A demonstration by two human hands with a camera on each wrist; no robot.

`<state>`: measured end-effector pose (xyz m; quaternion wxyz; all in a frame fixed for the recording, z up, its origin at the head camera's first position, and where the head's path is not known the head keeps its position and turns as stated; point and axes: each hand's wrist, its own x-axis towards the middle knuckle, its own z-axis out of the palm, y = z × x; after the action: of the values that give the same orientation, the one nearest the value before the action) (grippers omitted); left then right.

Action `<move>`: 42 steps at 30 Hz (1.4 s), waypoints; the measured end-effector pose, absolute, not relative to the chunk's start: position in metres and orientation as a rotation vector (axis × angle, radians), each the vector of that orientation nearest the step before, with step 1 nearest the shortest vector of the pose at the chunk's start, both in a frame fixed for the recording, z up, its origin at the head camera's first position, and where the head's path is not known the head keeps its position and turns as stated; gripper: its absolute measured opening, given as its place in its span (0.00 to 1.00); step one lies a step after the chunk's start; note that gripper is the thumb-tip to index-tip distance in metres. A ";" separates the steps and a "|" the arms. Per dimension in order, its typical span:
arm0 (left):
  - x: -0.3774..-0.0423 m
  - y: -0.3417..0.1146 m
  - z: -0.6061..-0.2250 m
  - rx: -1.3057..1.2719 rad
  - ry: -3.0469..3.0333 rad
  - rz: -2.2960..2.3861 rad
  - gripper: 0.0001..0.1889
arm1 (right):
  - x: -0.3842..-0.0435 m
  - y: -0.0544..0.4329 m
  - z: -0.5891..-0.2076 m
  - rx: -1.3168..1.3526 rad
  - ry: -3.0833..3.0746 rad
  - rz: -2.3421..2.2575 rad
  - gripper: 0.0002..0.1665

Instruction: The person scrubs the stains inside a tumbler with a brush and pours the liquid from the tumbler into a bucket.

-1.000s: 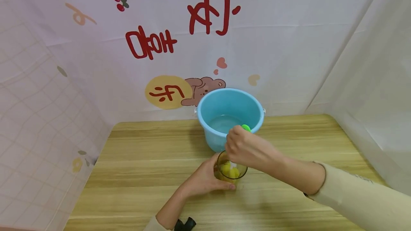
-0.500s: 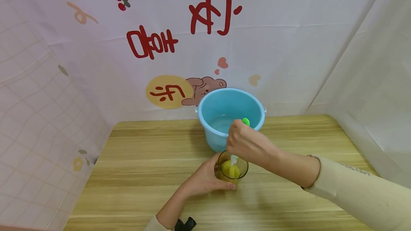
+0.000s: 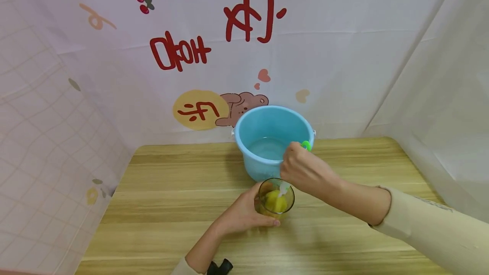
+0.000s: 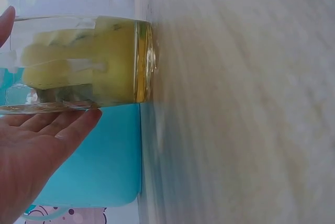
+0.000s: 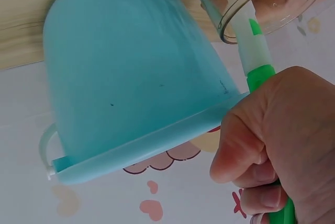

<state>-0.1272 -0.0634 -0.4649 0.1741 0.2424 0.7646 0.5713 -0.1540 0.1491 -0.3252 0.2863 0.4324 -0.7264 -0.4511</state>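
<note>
A clear amber-tinted glass (image 4: 141,62) stands on the wooden table, and my left hand (image 3: 242,211) holds it around the side, thumb at the near side. Inside the glass is the yellow sponge head (image 3: 274,203) of a bottle brush. My right hand (image 3: 309,169) grips the brush's green handle (image 5: 260,76) in a fist above the rim. The white lower part of the handle (image 5: 251,46) slants down into the glass in the right wrist view. The sponge reaches close to the glass bottom in the left wrist view.
A light blue bucket (image 3: 254,166) with shallow water in it stands just behind the glass. A white printed cloth (image 3: 332,63) hangs behind the wooden table (image 3: 172,190) and on both sides of it. A black object (image 3: 220,266) shows by the left wrist.
My right hand has shifted up and to the right, tilting the brush handle rightward. The sponge has turned and moved slightly inside the glass. My left hand and the glass stay in place.
</note>
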 end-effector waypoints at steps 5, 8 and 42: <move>-0.127 -0.065 -0.466 0.697 2.179 1.613 0.46 | -0.153 0.157 -0.327 1.156 -1.940 -1.193 0.28; -0.128 -0.065 -0.466 0.702 2.178 1.609 0.47 | -0.150 0.162 -0.327 1.164 -1.947 -1.171 0.25; -0.128 -0.066 -0.464 0.703 2.133 1.642 0.47 | -0.122 0.123 -0.310 1.199 -1.730 -1.276 0.22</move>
<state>-0.1281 -0.0665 -0.4644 0.1789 0.2485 0.7544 0.5807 -0.1222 0.1228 -0.3098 0.3339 0.4591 -0.6625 -0.4887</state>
